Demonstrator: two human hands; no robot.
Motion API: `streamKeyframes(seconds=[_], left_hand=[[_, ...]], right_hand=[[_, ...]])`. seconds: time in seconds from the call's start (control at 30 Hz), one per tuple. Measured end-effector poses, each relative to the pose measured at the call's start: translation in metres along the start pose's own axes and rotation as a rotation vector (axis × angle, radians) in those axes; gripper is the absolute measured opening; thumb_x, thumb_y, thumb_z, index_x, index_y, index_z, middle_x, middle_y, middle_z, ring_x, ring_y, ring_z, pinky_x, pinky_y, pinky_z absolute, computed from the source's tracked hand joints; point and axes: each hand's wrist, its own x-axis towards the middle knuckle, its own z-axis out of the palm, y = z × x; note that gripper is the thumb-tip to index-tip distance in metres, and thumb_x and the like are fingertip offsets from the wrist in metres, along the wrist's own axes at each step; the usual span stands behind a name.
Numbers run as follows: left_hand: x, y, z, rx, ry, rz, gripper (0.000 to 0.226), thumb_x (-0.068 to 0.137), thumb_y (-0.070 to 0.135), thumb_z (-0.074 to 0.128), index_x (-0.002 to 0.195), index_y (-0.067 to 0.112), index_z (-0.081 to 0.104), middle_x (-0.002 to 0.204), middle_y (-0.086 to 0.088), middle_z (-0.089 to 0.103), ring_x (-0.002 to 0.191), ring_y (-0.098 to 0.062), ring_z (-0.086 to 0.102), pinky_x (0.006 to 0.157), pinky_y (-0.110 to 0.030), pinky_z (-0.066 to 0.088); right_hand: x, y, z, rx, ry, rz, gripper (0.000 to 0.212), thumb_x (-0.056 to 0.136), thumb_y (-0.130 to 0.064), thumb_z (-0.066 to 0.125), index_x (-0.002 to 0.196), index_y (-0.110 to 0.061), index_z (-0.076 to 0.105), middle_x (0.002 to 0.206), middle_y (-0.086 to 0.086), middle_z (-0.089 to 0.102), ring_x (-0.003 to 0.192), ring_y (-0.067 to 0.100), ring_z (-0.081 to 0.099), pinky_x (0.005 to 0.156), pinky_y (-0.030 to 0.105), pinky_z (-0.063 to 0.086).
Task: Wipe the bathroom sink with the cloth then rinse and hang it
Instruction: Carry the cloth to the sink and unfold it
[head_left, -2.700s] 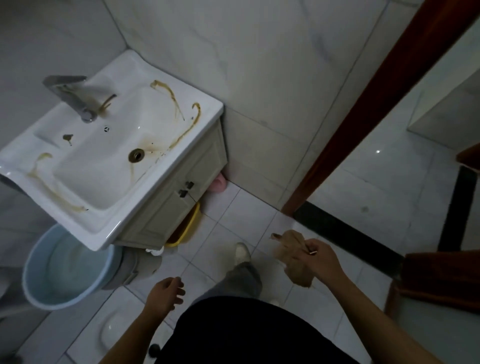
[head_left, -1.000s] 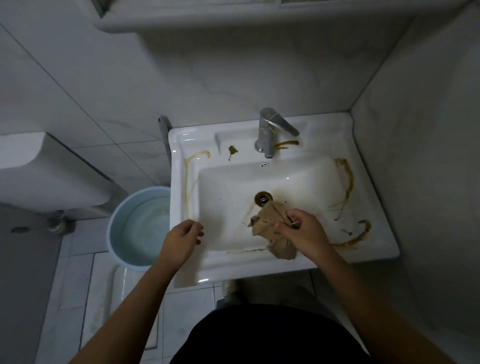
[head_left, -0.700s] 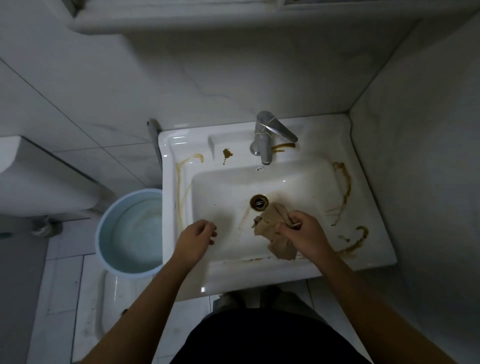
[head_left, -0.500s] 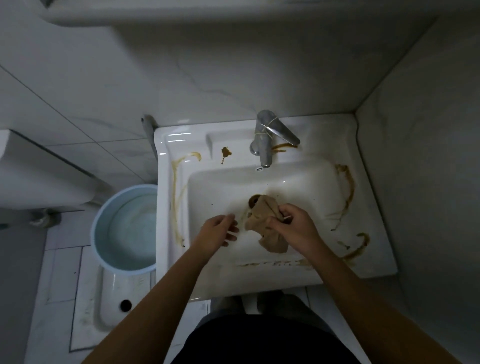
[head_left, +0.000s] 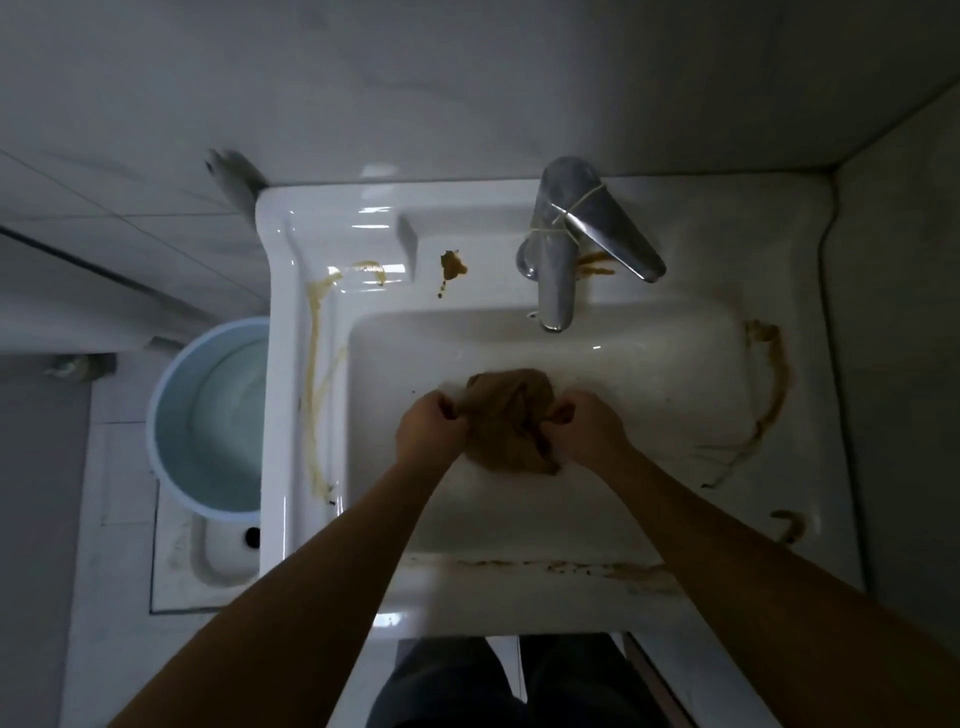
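Observation:
A white bathroom sink (head_left: 675, 374) fills the middle of the view, streaked with brown-yellow stains along its left rim, right rim, front edge and by the faucet (head_left: 561, 244). A crumpled tan cloth (head_left: 506, 410) hangs over the basin, hiding the drain. My left hand (head_left: 428, 434) grips the cloth's left side. My right hand (head_left: 589, 434) grips its right side. Both hands are held over the basin, with the cloth bunched between them.
A light blue bucket (head_left: 208, 415) with water stands on the floor left of the sink. A squat toilet pan (head_left: 218, 556) lies in the floor below it. Tiled walls close in behind and to the right. My dark trousers (head_left: 509, 686) show under the sink's front edge.
My left hand moved right and took hold of the cloth, which my right hand alone held before. The cloth now covers the drain. The view has closed in on the sink.

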Motion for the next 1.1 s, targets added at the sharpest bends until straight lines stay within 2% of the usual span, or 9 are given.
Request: streamKeyframes(seconds=[0.13, 0.27, 0.37, 0.5, 0.57, 0.7, 0.87, 0.97, 1.1], left_hand=[[0.0, -0.007, -0.005, 0.094, 0.074, 0.058, 0.018, 0.085, 0.025, 0.068, 0.1, 0.016, 0.063, 0.088, 0.0, 0.066, 0.081, -0.022, 0.06, 0.071, -0.032, 0.048], [0.009, -0.001, -0.007, -0.056, 0.069, 0.087, 0.032, 0.093, 0.037, 0.066, 0.117, 0.016, 0.061, 0.099, 0.002, 0.066, 0.088, -0.019, 0.064, 0.079, -0.036, 0.057], [0.021, 0.009, -0.007, -0.147, 0.059, 0.066, 0.028, 0.095, 0.033, 0.065, 0.115, 0.014, 0.061, 0.102, 0.0, 0.067, 0.094, -0.022, 0.066, 0.081, -0.036, 0.057], [0.025, 0.018, -0.003, -0.21, -0.122, -0.055, 0.029, 0.094, 0.029, 0.067, 0.114, 0.009, 0.064, 0.106, -0.014, 0.071, 0.091, -0.034, 0.072, 0.075, -0.046, 0.063], [0.019, 0.02, -0.005, -0.197, -0.205, -0.072, 0.031, 0.094, 0.028, 0.068, 0.118, 0.01, 0.066, 0.109, -0.016, 0.072, 0.091, -0.035, 0.072, 0.065, -0.039, 0.061], [0.004, 0.023, -0.023, -0.251, -0.312, -0.05, 0.044, 0.09, 0.019, 0.073, 0.132, 0.01, 0.063, 0.108, -0.008, 0.07, 0.085, -0.022, 0.067, 0.057, -0.022, 0.053], [-0.02, 0.045, -0.055, -0.384, -0.281, 0.064, 0.028, 0.092, 0.017, 0.07, 0.118, 0.008, 0.07, 0.106, -0.012, 0.07, 0.088, -0.021, 0.065, 0.076, -0.03, 0.057], [-0.03, 0.058, -0.069, -0.395, -0.186, 0.176, 0.02, 0.091, 0.021, 0.071, 0.103, 0.004, 0.072, 0.095, -0.011, 0.071, 0.085, -0.021, 0.065, 0.078, -0.034, 0.058], [-0.058, 0.068, -0.078, -0.362, -0.031, 0.332, 0.017, 0.092, 0.014, 0.067, 0.097, -0.002, 0.067, 0.087, -0.008, 0.068, 0.078, -0.014, 0.063, 0.066, -0.013, 0.053]], right_hand=[[0.001, 0.001, 0.001, 0.015, 0.044, -0.041, 0.025, 0.078, -0.022, 0.079, 0.1, -0.016, 0.068, 0.097, 0.005, 0.073, 0.092, 0.024, 0.067, 0.078, 0.031, 0.048], [0.016, -0.012, 0.002, 0.119, 0.115, -0.071, 0.038, 0.079, -0.025, 0.078, 0.113, -0.015, 0.063, 0.104, 0.004, 0.07, 0.095, 0.022, 0.066, 0.085, 0.036, 0.052], [0.037, -0.02, 0.005, 0.107, 0.102, -0.027, 0.048, 0.081, -0.032, 0.077, 0.121, -0.013, 0.059, 0.105, 0.002, 0.066, 0.094, 0.019, 0.06, 0.083, 0.032, 0.047], [0.045, -0.029, 0.011, 0.035, 0.018, -0.035, 0.029, 0.082, -0.031, 0.077, 0.102, -0.013, 0.066, 0.096, 0.005, 0.068, 0.09, 0.023, 0.063, 0.074, 0.028, 0.041], [0.036, -0.033, 0.009, 0.051, -0.007, -0.103, 0.015, 0.081, -0.025, 0.077, 0.088, -0.018, 0.066, 0.089, 0.002, 0.067, 0.088, 0.024, 0.065, 0.073, 0.027, 0.042], [0.002, -0.035, -0.014, 0.125, 0.013, -0.242, 0.016, 0.078, -0.022, 0.076, 0.08, -0.018, 0.061, 0.084, 0.004, 0.066, 0.081, 0.025, 0.063, 0.071, 0.036, 0.05], [-0.035, -0.041, -0.056, 0.2, 0.0, -0.285, 0.027, 0.076, -0.021, 0.076, 0.074, -0.025, 0.049, 0.074, 0.004, 0.063, 0.067, 0.021, 0.06, 0.066, 0.04, 0.053], [-0.048, -0.048, -0.075, 0.25, -0.095, -0.276, 0.03, 0.073, -0.016, 0.08, 0.089, -0.026, 0.055, 0.088, 0.004, 0.068, 0.072, 0.018, 0.063, 0.065, 0.033, 0.049], [-0.062, -0.056, -0.087, 0.153, -0.289, -0.188, 0.077, 0.06, -0.032, 0.082, 0.13, -0.032, 0.052, 0.117, 0.007, 0.065, 0.091, 0.018, 0.068, 0.076, 0.031, 0.054]])
